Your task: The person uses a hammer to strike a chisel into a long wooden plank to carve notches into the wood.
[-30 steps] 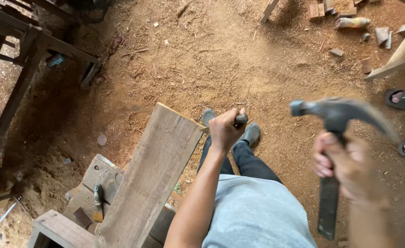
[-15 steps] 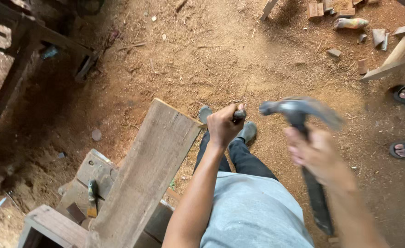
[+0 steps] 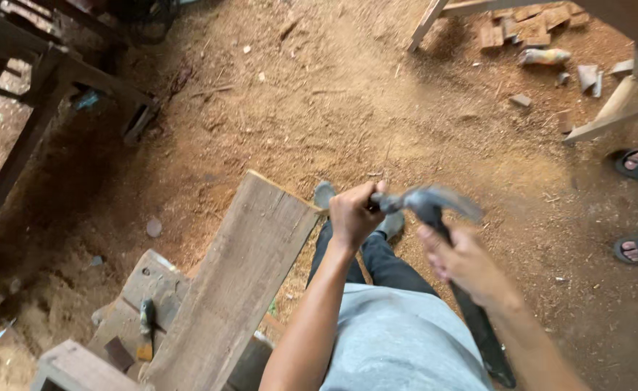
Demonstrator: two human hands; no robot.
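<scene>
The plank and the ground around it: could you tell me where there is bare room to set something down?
The plank is bare along its whole top. The dirt floor lies open beyond its far end. The far right is crowded with wood offcuts, and a chisel lies on the block left of the plank.

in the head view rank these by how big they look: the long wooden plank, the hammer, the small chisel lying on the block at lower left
1. long wooden plank, by far the largest.
2. hammer, held in the right hand; it is nearer the camera and blurred, so its size is flattered.
3. small chisel, clearly the smallest.
</scene>
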